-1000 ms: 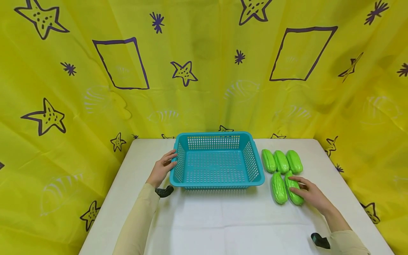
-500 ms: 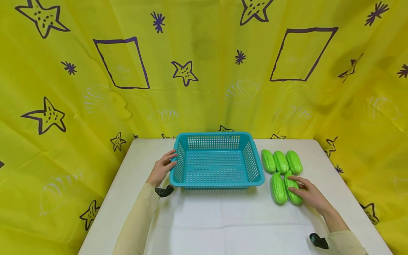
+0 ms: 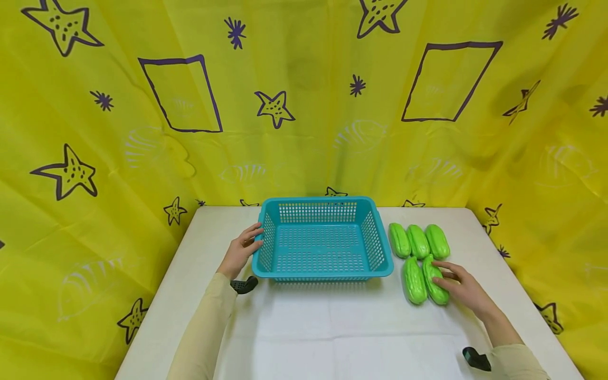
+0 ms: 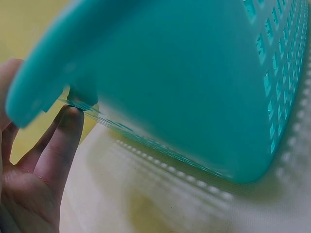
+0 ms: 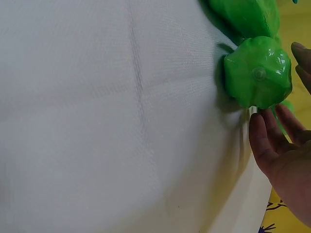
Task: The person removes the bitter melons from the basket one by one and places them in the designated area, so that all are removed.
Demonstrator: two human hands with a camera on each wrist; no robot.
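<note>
A teal perforated plastic basket [image 3: 318,277] stands on the white table. My left hand [image 3: 239,253] is at its left side, fingers fairly straight, fingertips touching the rim; in the left wrist view, fingers [image 4: 58,145] reach up beneath the rim against the basket's wall [image 4: 170,87]. To the right lie several glossy, lumpy, cucumber-shaped green vegetables in two rows. My right hand [image 3: 465,290] hovers loosely around the front row's right vegetable [image 3: 433,282], thumb and fingers spread. In the right wrist view its fingertips are close to the vegetable's rounded end [image 5: 257,73]; contact is unclear.
Left of that vegetable lies another [image 3: 415,282], and three more form the back row, with a middle one [image 3: 418,241]. A yellow patterned curtain [image 3: 304,148] surrounds the table [image 3: 332,338]. A black device [image 3: 476,359] sits at the right wrist.
My right fingers have loosened slightly from the front right vegetable, which sits a touch farther left. My left hand and the basket look the same.
</note>
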